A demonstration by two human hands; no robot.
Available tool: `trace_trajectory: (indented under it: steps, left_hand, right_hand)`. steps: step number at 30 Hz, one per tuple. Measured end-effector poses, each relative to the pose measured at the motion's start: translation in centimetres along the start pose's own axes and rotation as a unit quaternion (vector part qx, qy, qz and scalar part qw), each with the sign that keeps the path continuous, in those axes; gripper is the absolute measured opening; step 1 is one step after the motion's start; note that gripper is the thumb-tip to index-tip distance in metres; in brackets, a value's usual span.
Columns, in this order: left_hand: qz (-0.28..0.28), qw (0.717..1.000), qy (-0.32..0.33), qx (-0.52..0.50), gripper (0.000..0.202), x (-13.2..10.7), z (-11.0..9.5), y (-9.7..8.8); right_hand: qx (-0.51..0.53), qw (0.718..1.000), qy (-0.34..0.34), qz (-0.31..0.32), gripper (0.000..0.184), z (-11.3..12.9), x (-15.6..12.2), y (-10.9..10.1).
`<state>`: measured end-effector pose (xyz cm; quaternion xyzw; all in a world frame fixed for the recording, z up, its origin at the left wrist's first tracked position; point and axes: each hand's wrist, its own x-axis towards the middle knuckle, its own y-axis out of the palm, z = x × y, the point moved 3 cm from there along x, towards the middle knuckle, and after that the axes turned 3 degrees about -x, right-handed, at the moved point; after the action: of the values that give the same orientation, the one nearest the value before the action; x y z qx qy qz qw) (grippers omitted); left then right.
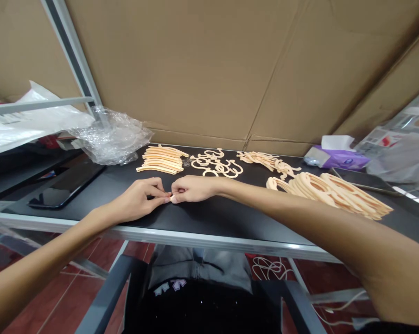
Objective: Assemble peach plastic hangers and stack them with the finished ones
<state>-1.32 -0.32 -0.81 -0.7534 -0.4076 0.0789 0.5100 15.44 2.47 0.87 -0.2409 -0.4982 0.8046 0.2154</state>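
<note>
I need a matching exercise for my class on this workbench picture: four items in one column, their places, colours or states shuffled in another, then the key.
Items
1. Left hand and right hand
2. Curved strips
3. Tissue pack
4. Plastic wrap

Descriptions
A. Purple, with a white tissue on top
B. Close together over the black tabletop
C. Crumpled and see-through
D. Laid in a row, just beyond the left hand

Pairs: 1-B, 2-D, 3-A, 4-C

Tan slats (162,162), black tabletop (226,220), purple packet (338,159)
</note>
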Motion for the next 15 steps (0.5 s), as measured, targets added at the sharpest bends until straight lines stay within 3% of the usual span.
trace_trajectory:
  steps: [9, 15]
  left_hand:
    - [0.001, 1.000, 0.021, 0.010, 0.030, -0.2, 0.5, 0.0]
    - [-0.041, 0.997, 0.035, 0.051, 0.026, -0.5, -0.1, 0.1]
  right_hand:
    - [0.050, 0.995, -0.026, -0.087, 0.023, -0.3, -0.6, 1.3]
    - [0.027, 0.984, -0.062, -0.167, 0.020, -0.1, -1.4, 1.9]
